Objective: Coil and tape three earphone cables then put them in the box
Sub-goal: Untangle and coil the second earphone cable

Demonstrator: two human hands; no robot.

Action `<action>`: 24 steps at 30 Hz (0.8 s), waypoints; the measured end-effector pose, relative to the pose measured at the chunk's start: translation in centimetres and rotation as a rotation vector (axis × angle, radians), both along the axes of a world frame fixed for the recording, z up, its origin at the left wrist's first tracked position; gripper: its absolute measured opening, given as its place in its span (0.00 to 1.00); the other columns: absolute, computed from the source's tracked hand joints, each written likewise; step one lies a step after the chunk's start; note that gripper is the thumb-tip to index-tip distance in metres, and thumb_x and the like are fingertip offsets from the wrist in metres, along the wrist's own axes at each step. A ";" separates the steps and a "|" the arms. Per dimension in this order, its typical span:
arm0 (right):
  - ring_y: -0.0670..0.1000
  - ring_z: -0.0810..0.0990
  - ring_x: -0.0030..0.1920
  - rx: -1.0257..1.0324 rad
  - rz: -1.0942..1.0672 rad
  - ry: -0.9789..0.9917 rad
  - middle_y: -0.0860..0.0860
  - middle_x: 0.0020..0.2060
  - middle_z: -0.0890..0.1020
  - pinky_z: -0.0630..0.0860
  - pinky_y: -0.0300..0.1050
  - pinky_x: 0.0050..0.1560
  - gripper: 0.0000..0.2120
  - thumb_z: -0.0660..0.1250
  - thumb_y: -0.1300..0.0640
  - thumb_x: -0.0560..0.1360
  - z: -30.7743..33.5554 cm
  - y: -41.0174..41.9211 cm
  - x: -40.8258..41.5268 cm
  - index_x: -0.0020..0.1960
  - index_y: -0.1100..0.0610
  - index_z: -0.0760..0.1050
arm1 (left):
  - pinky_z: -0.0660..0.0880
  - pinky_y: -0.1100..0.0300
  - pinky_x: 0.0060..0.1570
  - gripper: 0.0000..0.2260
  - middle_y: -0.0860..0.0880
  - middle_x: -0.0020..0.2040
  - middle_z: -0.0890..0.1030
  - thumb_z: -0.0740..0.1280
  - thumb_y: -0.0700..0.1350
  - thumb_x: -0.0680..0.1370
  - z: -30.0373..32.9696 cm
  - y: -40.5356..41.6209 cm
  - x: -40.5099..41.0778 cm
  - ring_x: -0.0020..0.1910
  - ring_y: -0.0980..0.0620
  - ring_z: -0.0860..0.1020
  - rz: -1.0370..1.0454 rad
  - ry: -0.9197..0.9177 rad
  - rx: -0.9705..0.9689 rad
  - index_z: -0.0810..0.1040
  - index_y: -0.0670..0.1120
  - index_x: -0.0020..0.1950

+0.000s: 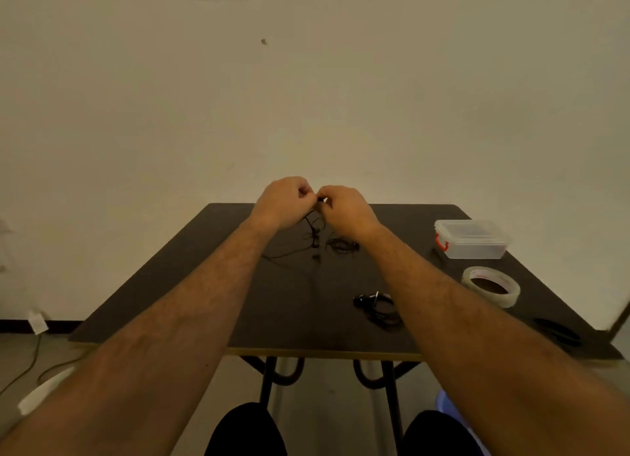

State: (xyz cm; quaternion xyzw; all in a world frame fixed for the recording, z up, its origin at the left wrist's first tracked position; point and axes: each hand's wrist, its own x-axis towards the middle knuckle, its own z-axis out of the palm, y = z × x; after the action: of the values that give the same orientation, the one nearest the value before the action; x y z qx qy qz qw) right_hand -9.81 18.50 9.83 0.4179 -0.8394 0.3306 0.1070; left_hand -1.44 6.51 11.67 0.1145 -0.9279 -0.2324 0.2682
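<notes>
My left hand and my right hand are raised close together over the far middle of the dark table. Both pinch one black earphone cable, which hangs in loose loops from my fingers down to the tabletop. A second black earphone cable lies bunched just right of the hanging one. A third, coiled earphone cable lies nearer the front edge, beside my right forearm. The clear plastic box with a red latch stands shut at the far right. A roll of clear tape lies in front of it.
Black scissors lie near the table's right front corner. A wall stands right behind the table's far edge. Cables and a white strip lie on the floor at the left. My knees show below the front edge.
</notes>
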 end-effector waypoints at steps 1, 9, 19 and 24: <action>0.50 0.76 0.37 -0.024 -0.001 0.010 0.47 0.36 0.77 0.71 0.44 0.37 0.09 0.63 0.52 0.80 0.9 0.7 0.7 0.52 0.55 0.80 | 0.69 0.61 0.37 0.06 0.53 0.41 0.80 0.64 0.47 0.78 0.9 0.5 0.8 0.42 0.53 0.77 -0.008 0.031 0.008 0.80 0.48 0.48; 0.49 0.75 0.38 -0.092 -0.004 0.093 0.48 0.38 0.78 0.69 0.44 0.37 0.12 0.65 0.47 0.79 6.8 5.5 5.8 0.51 0.55 0.81 | 0.69 0.61 0.36 0.05 0.54 0.36 0.78 0.67 0.47 0.77 5.9 4.5 6.3 0.37 0.56 0.75 -0.090 0.217 0.098 0.81 0.47 0.45; 0.52 0.85 0.43 -0.080 0.193 -0.046 0.55 0.44 0.84 0.82 0.50 0.46 0.05 0.69 0.56 0.78 15.4 13.3 10.6 0.51 0.58 0.80 | 0.75 0.59 0.37 0.08 0.50 0.35 0.75 0.72 0.49 0.77 12.9 7.3 12.1 0.35 0.55 0.74 -0.315 0.102 0.198 0.81 0.44 0.49; 0.49 0.79 0.30 -0.083 0.225 -0.055 0.59 0.45 0.81 0.81 0.44 0.35 0.09 0.70 0.67 0.74 17.0 15.6 11.7 0.52 0.59 0.77 | 0.75 0.62 0.36 0.04 0.50 0.36 0.80 0.73 0.46 0.76 14.7 9.0 12.8 0.35 0.55 0.77 -0.257 0.086 -0.008 0.81 0.47 0.47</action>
State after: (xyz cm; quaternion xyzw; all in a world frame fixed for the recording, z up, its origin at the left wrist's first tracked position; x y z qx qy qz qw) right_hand 1.89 34.09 26.83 0.4954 -0.7754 0.3863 0.0635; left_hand 11.31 15.47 26.38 -0.0164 -0.9234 -0.2660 0.2762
